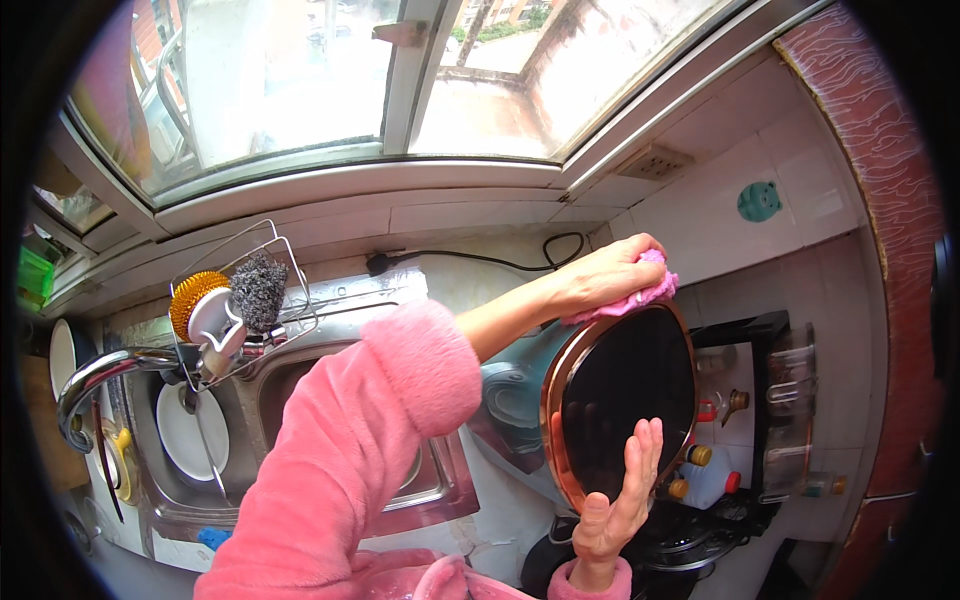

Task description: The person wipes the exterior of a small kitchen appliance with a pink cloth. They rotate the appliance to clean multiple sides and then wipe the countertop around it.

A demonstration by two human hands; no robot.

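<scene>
My left hand (pixel 611 281) holds a crumpled pink cloth (pixel 636 289) against the upper edge of a teal kitchen appliance (pixel 517 382). The appliance has a glossy black top panel (pixel 622 390) with a copper-coloured rim (pixel 553 442). In front of the panel's lower part is my right hand (pixel 619 495), thumb spread from the other fingers and nothing held. Whether its far side touches the panel cannot be seen. My pink left sleeve crosses the view and hides part of the sink.
To the left are a steel sink (pixel 247 420) holding a white plate (pixel 191 435), a curved chrome faucet (pixel 112 367) and a wire rack (pixel 300 289) with scrubbers. A black cord (pixel 480 259) lies behind. Bottles (pixel 705 476) and a black stove (pixel 682 540) stand right.
</scene>
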